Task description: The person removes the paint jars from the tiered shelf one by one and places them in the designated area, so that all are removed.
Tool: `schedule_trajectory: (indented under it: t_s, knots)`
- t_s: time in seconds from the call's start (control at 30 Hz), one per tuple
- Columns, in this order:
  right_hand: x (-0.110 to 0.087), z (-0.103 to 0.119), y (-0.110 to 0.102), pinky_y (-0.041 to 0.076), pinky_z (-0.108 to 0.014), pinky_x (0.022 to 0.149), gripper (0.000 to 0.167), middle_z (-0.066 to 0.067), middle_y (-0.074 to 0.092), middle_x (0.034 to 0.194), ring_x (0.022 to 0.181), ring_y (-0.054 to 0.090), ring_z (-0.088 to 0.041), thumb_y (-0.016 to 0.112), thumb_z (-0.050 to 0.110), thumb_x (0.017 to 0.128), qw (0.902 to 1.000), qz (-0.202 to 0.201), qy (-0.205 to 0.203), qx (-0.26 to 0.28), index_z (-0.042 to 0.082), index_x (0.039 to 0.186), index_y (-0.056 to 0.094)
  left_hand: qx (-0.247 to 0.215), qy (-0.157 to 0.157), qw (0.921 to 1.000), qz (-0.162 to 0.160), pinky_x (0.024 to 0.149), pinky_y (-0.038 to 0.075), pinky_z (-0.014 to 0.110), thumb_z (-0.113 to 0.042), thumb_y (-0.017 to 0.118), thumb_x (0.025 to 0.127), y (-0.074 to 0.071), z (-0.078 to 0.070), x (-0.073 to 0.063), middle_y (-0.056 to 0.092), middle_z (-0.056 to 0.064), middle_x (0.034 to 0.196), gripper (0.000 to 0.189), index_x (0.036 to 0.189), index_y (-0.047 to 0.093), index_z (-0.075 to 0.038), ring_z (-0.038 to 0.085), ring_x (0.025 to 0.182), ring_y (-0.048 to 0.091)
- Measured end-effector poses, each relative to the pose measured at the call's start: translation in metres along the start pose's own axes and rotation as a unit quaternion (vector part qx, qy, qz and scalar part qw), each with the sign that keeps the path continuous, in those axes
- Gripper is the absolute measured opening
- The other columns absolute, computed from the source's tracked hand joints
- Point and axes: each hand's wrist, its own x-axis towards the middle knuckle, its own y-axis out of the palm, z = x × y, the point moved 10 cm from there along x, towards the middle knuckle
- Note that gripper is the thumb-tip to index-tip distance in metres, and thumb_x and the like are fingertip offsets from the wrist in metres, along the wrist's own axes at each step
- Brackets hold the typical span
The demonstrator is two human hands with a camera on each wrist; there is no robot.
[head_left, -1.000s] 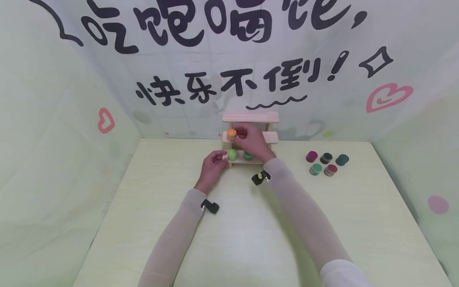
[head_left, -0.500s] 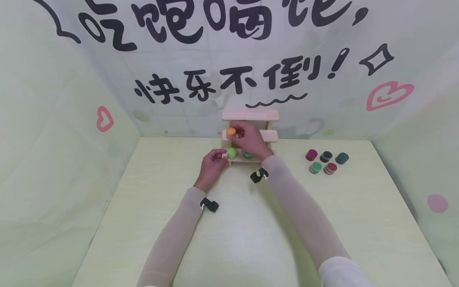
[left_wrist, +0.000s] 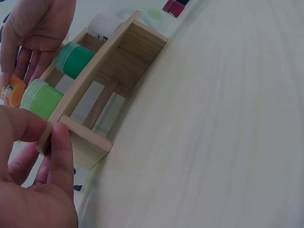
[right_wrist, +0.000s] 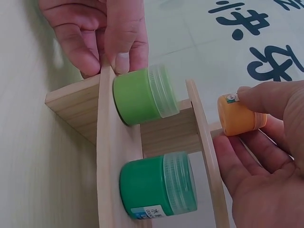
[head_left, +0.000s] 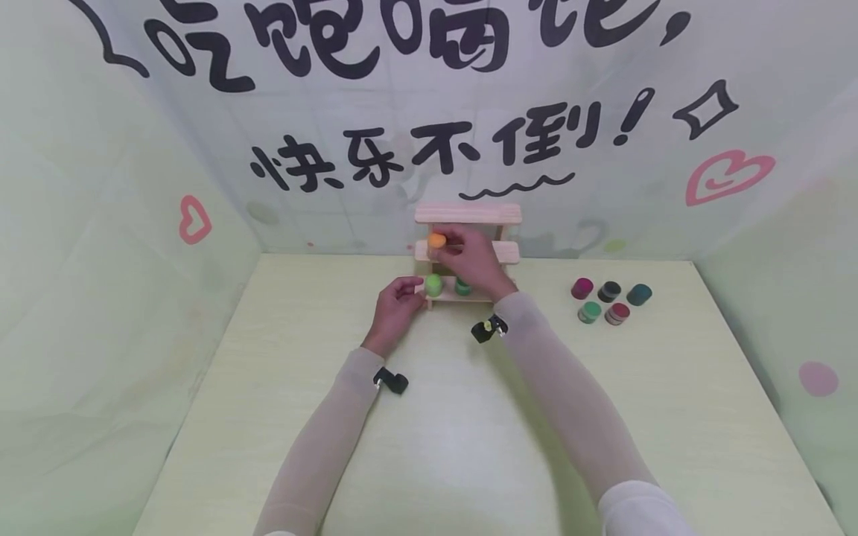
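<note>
My right hand [head_left: 472,260] pinches a small orange paint jar [right_wrist: 237,114] between thumb and fingers, at the left end of the middle step of a three-step wooden rack [head_left: 469,214]. On the bottom step stand a light green paint jar [right_wrist: 142,94] and a dark green paint jar [right_wrist: 154,185]. My left hand [head_left: 395,313] grips the left end of that bottom step between thumb and fingers, right beside the light green jar. A whitish jar [left_wrist: 103,26] shows farther along the rack in the left wrist view; in the head view my right hand hides that part.
To the right of the rack, several paint jars stand in two rows on the pale table [head_left: 429,447], among them a magenta jar [head_left: 582,288], a black jar [head_left: 609,291] and a mint green jar [head_left: 590,312]. A printed cloth [head_left: 375,223] hangs behind the rack.
My right hand has shifted slightly to the right with the orange jar, along the middle step. The left hand keeps its grip on the rack's end.
</note>
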Motion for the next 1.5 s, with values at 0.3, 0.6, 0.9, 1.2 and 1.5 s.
schedule_trajectory:
  t_s: [0.3, 0.6, 0.9, 1.2, 1.5]
  knots:
    - [-0.007, -0.001, -0.009, 0.06, -0.038, 0.108, 0.048, -0.01, 0.069, 0.137, 0.126, 0.067, -0.026, 0.078, 0.017, 0.097, 0.9996, -0.012, 0.001, 0.025, 0.007, 0.141, 0.065, 0.001, -0.001, 1.0, -0.002, 0.085, 0.065, 0.023, -0.004, 0.074, 0.093, 0.0, -0.002, 0.0, 0.066, 0.006, 0.106, 0.03, 0.123, 0.07, -0.006, 0.014, 0.092, 0.069]
    - [-0.018, -0.003, -0.019, 0.06, -0.038, 0.108, 0.049, -0.011, 0.069, 0.137, 0.128, 0.066, -0.027, 0.078, 0.018, 0.097, 0.9987, -0.025, 0.005, 0.044, 0.004, 0.141, 0.064, 0.001, -0.013, 0.9999, 0.002, 0.091, 0.066, 0.029, -0.006, 0.075, 0.094, 0.0, 0.002, 0.0, 0.067, 0.008, 0.11, 0.031, 0.125, 0.07, -0.009, 0.015, 0.095, 0.069]
    - [-0.031, -0.014, -0.03, 0.06, -0.037, 0.108, 0.049, -0.008, 0.068, 0.138, 0.128, 0.066, -0.024, 0.079, 0.023, 0.097, 0.9986, -0.036, 0.022, 0.032, 0.008, 0.142, 0.065, -0.006, -0.023, 0.9997, 0.001, 0.095, 0.066, 0.032, -0.004, 0.073, 0.095, 0.0, 0.004, 0.0, 0.066, 0.007, 0.11, 0.031, 0.125, 0.069, -0.008, 0.014, 0.094, 0.07]
    - [-0.045, -0.016, -0.047, 0.061, -0.038, 0.107, 0.048, -0.009, 0.068, 0.137, 0.128, 0.065, -0.025, 0.08, 0.023, 0.096, 0.9971, -0.051, 0.014, 0.055, 0.007, 0.139, 0.066, -0.008, -0.02, 0.9998, 0.002, 0.091, 0.066, 0.028, -0.004, 0.073, 0.095, 0.001, 0.003, -0.001, 0.065, 0.008, 0.109, 0.03, 0.124, 0.069, -0.007, 0.015, 0.096, 0.07]
    - [-0.061, -0.024, -0.064, 0.061, -0.033, 0.106, 0.049, -0.008, 0.068, 0.137, 0.127, 0.065, -0.024, 0.08, 0.025, 0.096, 0.9967, -0.064, 0.008, 0.049, 0.01, 0.141, 0.066, -0.009, -0.016, 0.9998, 0.006, 0.091, 0.066, 0.027, -0.004, 0.073, 0.094, 0.001, 0.003, 0.0, 0.066, 0.008, 0.11, 0.031, 0.125, 0.069, -0.007, 0.015, 0.096, 0.07]
